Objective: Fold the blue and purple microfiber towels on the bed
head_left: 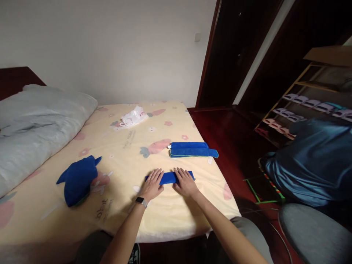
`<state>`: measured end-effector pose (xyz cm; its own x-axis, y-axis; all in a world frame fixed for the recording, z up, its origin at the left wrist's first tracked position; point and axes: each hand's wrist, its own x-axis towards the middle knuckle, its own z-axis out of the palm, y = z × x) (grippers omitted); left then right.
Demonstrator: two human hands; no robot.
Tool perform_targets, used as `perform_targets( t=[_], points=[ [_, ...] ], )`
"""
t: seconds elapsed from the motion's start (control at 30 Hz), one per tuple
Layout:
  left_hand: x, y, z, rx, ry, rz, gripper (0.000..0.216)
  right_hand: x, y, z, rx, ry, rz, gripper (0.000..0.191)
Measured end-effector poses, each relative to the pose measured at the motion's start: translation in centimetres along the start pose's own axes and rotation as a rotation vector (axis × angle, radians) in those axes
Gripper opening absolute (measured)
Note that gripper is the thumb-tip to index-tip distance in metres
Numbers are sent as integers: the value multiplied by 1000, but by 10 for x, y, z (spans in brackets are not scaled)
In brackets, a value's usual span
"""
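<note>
A narrow, folded blue towel (pixel 168 178) lies on the bed in front of me. My left hand (pixel 153 185) rests on its left end, fingers stretched over it and thumb apart. On the right part of the same towel lies my right hand (pixel 186 182), also with fingers extended across the top. Just beyond are two folded blue strips of towel (pixel 192 149) side by side, the nearer one edged in yellow-green, with a small white tag at the left. A loose, crumpled blue cloth (pixel 80 179) sits to the left of my hands.
The bed sheet (pixel 123 154) is cream with pink prints. A white plastic bag (pixel 134 116) lies toward the wall, and a grey quilt (pixel 41 124) fills the left side. To the right stand a shoe rack (pixel 299 106), a blue-covered heap (pixel 316 161) and a grey stool (pixel 316 231).
</note>
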<state>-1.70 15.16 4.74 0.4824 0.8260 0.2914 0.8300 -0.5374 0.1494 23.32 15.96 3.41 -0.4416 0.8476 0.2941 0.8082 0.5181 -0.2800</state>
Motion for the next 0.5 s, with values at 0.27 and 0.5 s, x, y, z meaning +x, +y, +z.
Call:
perform_targets(
  t=[0.27, 0.5],
  points=[
    [-16, -30, 20, 171, -101, 54, 63, 3, 29, 16, -73, -70, -126, 59],
    [-28, -56, 25, 302, -181, 115, 76, -5, 52, 7, -132, -22, -131, 50]
  ],
)
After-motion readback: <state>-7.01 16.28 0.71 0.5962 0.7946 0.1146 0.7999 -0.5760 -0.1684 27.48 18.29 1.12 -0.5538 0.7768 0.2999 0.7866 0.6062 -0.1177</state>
